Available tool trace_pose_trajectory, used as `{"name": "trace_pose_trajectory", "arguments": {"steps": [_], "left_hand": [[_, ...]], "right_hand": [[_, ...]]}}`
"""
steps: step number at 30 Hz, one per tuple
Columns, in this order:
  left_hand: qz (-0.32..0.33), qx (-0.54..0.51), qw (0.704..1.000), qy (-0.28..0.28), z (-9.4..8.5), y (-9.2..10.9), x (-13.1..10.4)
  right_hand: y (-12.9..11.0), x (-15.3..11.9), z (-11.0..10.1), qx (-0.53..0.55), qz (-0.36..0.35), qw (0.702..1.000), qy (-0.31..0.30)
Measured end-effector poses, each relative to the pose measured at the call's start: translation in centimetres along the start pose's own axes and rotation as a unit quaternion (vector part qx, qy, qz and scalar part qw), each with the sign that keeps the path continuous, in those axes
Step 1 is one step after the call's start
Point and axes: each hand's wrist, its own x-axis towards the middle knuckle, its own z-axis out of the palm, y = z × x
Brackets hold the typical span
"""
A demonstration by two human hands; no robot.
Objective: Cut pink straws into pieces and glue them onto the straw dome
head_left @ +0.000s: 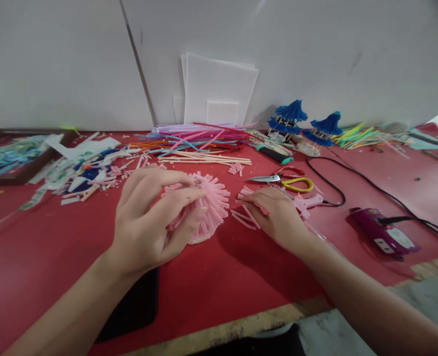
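My left hand is wrapped round the left side of a pink cone-shaped piece built of short fuzzy strips, its fingertips near the top. To the right, my right hand is down at a small pile of cut pink strips, fingers pressed together over them; whether a strip is between the fingertips is hidden. A pink glue gun lies just beyond that hand, and scissors with red and yellow handles rest behind it.
A purple power strip with black cables sits right. Blue-roofed models, coloured stems and white sheets stand or lie at the back. Scraps and a brown frame are left; a black flat object lies near the front.
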Motion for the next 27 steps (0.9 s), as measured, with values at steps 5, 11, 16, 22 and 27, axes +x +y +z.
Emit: {"name": "trace_pose_trajectory", "arguments": {"steps": [5, 11, 16, 22, 27], "left_hand": [[0.0, -0.006, 1.0, -0.002, -0.1, 0.1, 0.0], [0.012, -0.005, 1.0, 0.007, 0.1, -0.1, 0.0], [0.0, -0.02, 0.999, 0.049, 0.1, -0.1, -0.2], [-0.045, -0.056, 0.997, 0.034, -1.3, 2.4, 0.8], [-0.016, -0.12, 0.991, -0.06, -2.6, 4.2, 1.6]], "right_hand": [[-0.2, 0.0, -0.1, -0.001, 0.012, 1.0, 0.004], [-0.4, 0.0, -0.2, 0.001, 0.028, 1.0, 0.009], [-1.3, 0.3, -1.3, 0.02, 0.034, 0.993, 0.114], [-5.5, 1.2, -4.6, 0.144, -0.021, 0.975, 0.165], [-8.6, 1.8, -6.1, 0.272, -0.07, 0.955, 0.092]]}}
